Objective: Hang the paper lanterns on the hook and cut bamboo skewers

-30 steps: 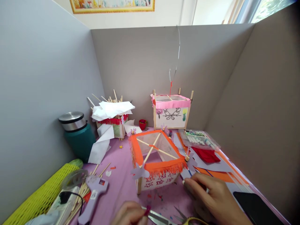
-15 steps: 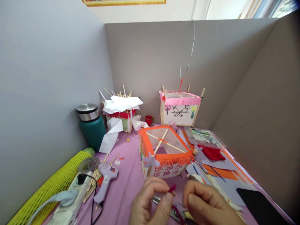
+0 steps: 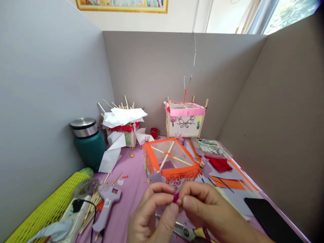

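Between the fingertips of my left hand [image 3: 154, 212] is a small magenta piece [image 3: 176, 197], which looks like ribbon or paper. My right hand [image 3: 202, 204] pinches at the same spot, its fingertips touching the piece's right side. Below my right palm hangs a length of magenta strip [image 3: 206, 233]; its link to the pinched piece is hidden. Scissors [image 3: 186, 232] lie on the table under both hands, partly covered. Just beyond my fingers stands a box-shaped lantern [image 3: 149, 153] with orange fringed trim and crossed sticks over its open top.
Left are a glue gun [image 3: 107, 206], wooden sticks [image 3: 88, 216], a power strip [image 3: 76, 222] and a teal flask [image 3: 89, 148]. A pink-trimmed lantern [image 3: 186, 125] and a stick-filled box [image 3: 126, 135] stand behind. A black phone-like slab [image 3: 270, 217] and coloured paper [image 3: 222, 182] lie right.
My right hand has moved left and up to meet my left hand at the magenta piece. The whole view has shifted slightly, with things sitting further left.
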### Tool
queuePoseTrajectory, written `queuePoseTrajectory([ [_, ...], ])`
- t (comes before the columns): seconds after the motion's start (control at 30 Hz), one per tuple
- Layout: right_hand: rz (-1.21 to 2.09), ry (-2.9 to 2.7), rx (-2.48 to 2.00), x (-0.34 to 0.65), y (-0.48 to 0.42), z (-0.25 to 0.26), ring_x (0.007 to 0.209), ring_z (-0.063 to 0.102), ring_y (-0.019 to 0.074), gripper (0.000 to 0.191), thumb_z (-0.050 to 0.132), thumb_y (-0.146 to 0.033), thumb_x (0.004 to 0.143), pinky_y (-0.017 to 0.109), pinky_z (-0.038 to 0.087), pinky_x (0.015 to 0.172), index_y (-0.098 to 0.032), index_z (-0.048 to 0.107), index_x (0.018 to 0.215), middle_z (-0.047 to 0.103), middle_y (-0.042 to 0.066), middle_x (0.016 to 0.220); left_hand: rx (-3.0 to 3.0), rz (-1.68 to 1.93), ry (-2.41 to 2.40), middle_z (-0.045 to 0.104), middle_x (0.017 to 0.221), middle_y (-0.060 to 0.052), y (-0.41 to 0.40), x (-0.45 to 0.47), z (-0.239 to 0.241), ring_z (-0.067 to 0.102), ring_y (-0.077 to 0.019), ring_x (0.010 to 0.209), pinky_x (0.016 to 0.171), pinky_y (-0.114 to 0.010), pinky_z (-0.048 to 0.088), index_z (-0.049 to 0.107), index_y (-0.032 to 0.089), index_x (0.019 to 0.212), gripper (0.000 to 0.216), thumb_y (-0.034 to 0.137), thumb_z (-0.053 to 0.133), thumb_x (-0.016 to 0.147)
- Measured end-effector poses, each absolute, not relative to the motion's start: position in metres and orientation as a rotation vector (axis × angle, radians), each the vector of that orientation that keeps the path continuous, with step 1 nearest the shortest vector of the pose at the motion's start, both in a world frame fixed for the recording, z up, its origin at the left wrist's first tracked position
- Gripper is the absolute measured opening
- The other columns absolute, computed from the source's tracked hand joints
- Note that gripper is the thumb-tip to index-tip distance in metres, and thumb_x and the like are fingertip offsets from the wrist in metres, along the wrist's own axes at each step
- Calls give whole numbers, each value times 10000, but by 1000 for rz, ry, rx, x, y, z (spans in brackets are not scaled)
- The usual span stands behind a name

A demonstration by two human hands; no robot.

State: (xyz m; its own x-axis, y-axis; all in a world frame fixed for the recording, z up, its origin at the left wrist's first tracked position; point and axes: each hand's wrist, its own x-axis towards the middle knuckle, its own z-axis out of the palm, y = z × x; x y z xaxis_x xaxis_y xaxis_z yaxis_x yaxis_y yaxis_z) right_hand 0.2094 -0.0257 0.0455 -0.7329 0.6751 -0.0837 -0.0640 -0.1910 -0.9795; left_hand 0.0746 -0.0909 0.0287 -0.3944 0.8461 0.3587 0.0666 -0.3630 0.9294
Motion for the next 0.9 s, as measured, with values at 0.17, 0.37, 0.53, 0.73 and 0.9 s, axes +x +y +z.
queuePoseTrajectory([
  [0.17,1351,-2111,-865,216,6,92,523,377,78,263,565,-406,797,197,274,460,-176,627,686,465,-27,583,1464,1739,1445,667,893,-16,-77,53,60,621,-157,859,772,-247,492,654,218,828,115,266,552,806],
  [0.37,278,-2526,-1141,207,77,115,474,367,90,281,484,-329,809,233,239,465,-182,578,589,488,-12,514,2045,1435,1813,664,887,-22,-27,23,93,582,-169,878,792,-295,443,670,203,810,172,191,499,800],
  [0.53,114,-2790,-1255,187,113,106,524,465,140,234,507,-236,745,253,258,497,-171,596,539,564,44,549,2284,944,1804,646,623,-14,9,13,87,581,-173,686,685,-293,433,703,233,653,208,182,519,736],
  [0.73,504,-2961,-1148,168,121,95,456,492,124,224,535,-231,718,226,317,461,-156,626,528,587,27,492,2241,737,1752,580,445,13,23,11,79,483,-120,458,535,-232,369,700,233,594,256,269,496,744],
  [0.9,861,-2940,-1093,171,130,93,459,501,94,237,465,-241,767,188,332,418,-165,685,724,650,18,614,2289,651,1682,605,464,7,26,10,79,488,-124,464,577,-240,378,713,241,631,312,326,461,793],
])
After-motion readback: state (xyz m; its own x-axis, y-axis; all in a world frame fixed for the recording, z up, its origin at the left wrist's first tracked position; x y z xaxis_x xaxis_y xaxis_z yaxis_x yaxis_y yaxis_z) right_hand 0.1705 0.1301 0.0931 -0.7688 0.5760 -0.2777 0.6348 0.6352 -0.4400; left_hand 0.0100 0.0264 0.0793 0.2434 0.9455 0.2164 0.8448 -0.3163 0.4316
